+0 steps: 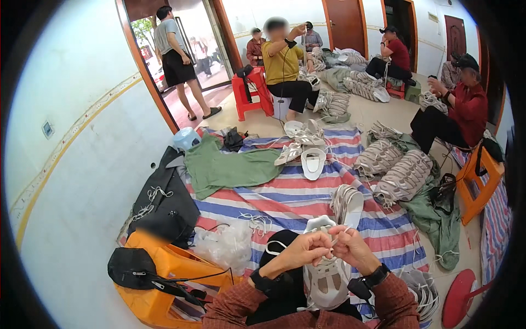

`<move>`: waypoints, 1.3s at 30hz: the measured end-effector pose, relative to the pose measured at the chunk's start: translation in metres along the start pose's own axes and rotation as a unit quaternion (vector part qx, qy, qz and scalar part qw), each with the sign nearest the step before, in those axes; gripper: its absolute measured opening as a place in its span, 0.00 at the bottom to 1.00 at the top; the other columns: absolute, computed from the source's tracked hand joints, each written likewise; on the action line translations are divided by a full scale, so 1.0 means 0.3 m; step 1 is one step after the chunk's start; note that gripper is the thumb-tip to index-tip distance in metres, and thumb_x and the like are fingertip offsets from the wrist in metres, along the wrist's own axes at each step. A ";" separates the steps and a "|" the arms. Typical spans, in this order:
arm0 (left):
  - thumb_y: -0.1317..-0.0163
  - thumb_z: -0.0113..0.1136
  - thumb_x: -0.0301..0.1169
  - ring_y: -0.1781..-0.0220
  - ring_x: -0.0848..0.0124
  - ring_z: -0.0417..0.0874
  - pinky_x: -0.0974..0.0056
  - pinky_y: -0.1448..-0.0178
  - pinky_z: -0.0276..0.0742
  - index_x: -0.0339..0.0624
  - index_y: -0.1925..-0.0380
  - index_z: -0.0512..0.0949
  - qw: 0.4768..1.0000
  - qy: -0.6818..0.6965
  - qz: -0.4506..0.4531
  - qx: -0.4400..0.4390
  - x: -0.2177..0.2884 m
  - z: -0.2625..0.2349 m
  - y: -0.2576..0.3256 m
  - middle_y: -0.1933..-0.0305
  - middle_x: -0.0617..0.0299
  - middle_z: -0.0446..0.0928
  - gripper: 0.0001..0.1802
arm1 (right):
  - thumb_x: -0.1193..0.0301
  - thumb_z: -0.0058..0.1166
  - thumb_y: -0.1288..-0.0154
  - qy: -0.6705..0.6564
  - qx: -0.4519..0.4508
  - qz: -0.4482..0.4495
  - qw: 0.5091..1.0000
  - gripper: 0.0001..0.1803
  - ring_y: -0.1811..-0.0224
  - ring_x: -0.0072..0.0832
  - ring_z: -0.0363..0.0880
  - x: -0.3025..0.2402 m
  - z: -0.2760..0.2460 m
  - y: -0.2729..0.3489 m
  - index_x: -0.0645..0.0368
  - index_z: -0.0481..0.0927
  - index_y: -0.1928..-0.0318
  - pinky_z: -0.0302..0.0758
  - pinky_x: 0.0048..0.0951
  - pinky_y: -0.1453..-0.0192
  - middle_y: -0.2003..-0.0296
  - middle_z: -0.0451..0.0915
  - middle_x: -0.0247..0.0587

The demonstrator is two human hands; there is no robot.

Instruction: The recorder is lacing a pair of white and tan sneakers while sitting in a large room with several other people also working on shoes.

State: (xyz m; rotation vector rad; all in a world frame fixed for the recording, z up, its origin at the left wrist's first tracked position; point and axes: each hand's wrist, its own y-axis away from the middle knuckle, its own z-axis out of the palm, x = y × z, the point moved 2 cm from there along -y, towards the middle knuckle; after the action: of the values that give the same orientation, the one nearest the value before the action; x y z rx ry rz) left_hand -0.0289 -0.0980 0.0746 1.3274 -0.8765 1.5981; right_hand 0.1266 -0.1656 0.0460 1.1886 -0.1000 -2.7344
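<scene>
A white and grey shoe upper [327,286] rests in my lap between my forearms. Above it my left hand [307,247] and my right hand [353,249] are brought close together, fingertips pinched on a thin white shoelace [269,248], part of which loops out to the left. Both hands are closed, and the exact grip on the lace is partly hidden by the fingers. Just beyond them a stack of white shoe parts [347,202] lies on the striped sheet [296,214].
An orange stool [156,263] with a black cap [131,268] is at my left, beside a clear plastic bag [222,247]. Bundled shoe uppers [402,175] lie to the right. A red stool [459,299] stands near right. Several people sit farther off, working; one person [178,60] stands by the doorway.
</scene>
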 end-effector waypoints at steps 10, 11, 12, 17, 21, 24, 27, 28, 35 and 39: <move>0.40 0.52 0.27 0.85 0.81 0.67 0.75 0.80 0.62 0.36 0.56 0.68 0.969 -0.213 -0.046 0.115 0.011 -0.030 0.037 0.76 0.64 0.78 0.12 | 0.70 0.51 0.36 0.235 0.090 -0.060 0.966 0.10 0.82 0.12 0.59 -0.013 0.011 0.033 0.65 0.78 0.61 0.55 0.15 0.79 0.81 0.67 0.25; 0.40 0.52 0.27 0.85 0.81 0.67 0.75 0.80 0.62 0.36 0.56 0.68 0.967 -0.218 -0.044 0.121 0.014 -0.039 0.043 0.76 0.64 0.78 0.12 | 0.70 0.52 0.36 0.265 0.121 -0.035 0.956 0.10 0.81 0.11 0.60 -0.004 0.004 0.036 0.65 0.78 0.61 0.56 0.15 0.79 0.80 0.69 0.26; 0.41 0.53 0.27 0.85 0.81 0.68 0.75 0.80 0.62 0.36 0.55 0.69 0.963 -0.232 -0.051 0.129 0.013 -0.048 0.052 0.77 0.64 0.78 0.14 | 0.70 0.53 0.38 0.283 0.126 -0.030 0.950 0.09 0.79 0.11 0.64 -0.001 -0.003 0.039 0.65 0.80 0.63 0.61 0.15 0.77 0.78 0.73 0.26; 0.42 0.54 0.27 0.86 0.79 0.69 0.73 0.81 0.65 0.38 0.58 0.74 0.933 -0.329 -0.068 0.127 -0.004 -0.103 0.086 0.78 0.65 0.78 0.12 | 0.71 0.55 0.39 0.413 0.093 -0.083 0.902 0.08 0.76 0.12 0.69 0.023 -0.015 0.033 0.65 0.81 0.66 0.67 0.17 0.73 0.77 0.76 0.27; 0.43 0.56 0.29 0.81 0.76 0.74 0.71 0.75 0.70 0.39 0.60 0.75 0.880 -0.456 -0.061 0.114 -0.013 -0.121 0.103 0.75 0.62 0.78 0.11 | 0.73 0.55 0.39 0.469 0.082 -0.051 0.878 0.07 0.73 0.11 0.71 0.033 -0.018 0.026 0.65 0.80 0.67 0.68 0.16 0.71 0.75 0.77 0.28; 0.44 0.59 0.30 0.72 0.71 0.79 0.68 0.66 0.74 0.38 0.56 0.73 0.818 -0.569 0.031 0.078 -0.015 -0.080 0.084 0.69 0.59 0.79 0.16 | 0.72 0.56 0.40 0.466 0.076 -0.040 0.880 0.07 0.76 0.12 0.70 0.038 -0.010 0.022 0.65 0.80 0.69 0.68 0.18 0.72 0.78 0.77 0.29; 0.44 0.61 0.30 0.64 0.72 0.80 0.68 0.58 0.74 0.36 0.50 0.70 0.890 -0.411 0.163 0.110 -0.012 -0.030 0.048 0.65 0.57 0.79 0.21 | 0.72 0.56 0.40 0.466 0.032 -0.087 0.880 0.08 0.76 0.13 0.70 0.042 0.009 0.025 0.66 0.79 0.69 0.68 0.19 0.73 0.79 0.76 0.30; 0.43 0.60 0.29 0.64 0.74 0.79 0.69 0.58 0.74 0.36 0.48 0.68 0.935 -0.334 0.094 0.072 -0.025 -0.019 0.035 0.65 0.58 0.79 0.23 | 0.72 0.56 0.40 0.465 0.027 -0.101 0.879 0.08 0.76 0.13 0.70 0.042 0.013 0.027 0.66 0.79 0.69 0.68 0.19 0.73 0.79 0.76 0.30; 0.43 0.61 0.27 0.73 0.84 0.70 0.77 0.71 0.65 0.39 0.53 0.75 0.984 -0.152 -0.053 0.071 -0.056 -0.016 0.016 0.73 0.70 0.76 0.16 | 0.72 0.56 0.41 0.485 0.053 -0.129 0.863 0.07 0.77 0.14 0.68 0.023 0.025 0.045 0.65 0.79 0.69 0.66 0.20 0.75 0.80 0.74 0.31; 0.45 0.62 0.24 0.76 0.85 0.69 0.78 0.74 0.64 0.37 0.56 0.77 0.988 -0.093 -0.055 0.111 -0.091 -0.034 0.023 0.74 0.70 0.75 0.15 | 0.71 0.57 0.40 0.475 0.096 -0.084 0.871 0.07 0.78 0.14 0.67 0.024 0.033 0.039 0.64 0.79 0.68 0.64 0.20 0.76 0.80 0.74 0.32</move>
State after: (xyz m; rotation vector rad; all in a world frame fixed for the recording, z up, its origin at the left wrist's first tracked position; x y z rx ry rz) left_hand -0.0374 -0.0962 0.0460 1.6750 -0.7369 1.5376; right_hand 0.1158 -0.1784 0.0491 2.5319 -0.1455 -1.9548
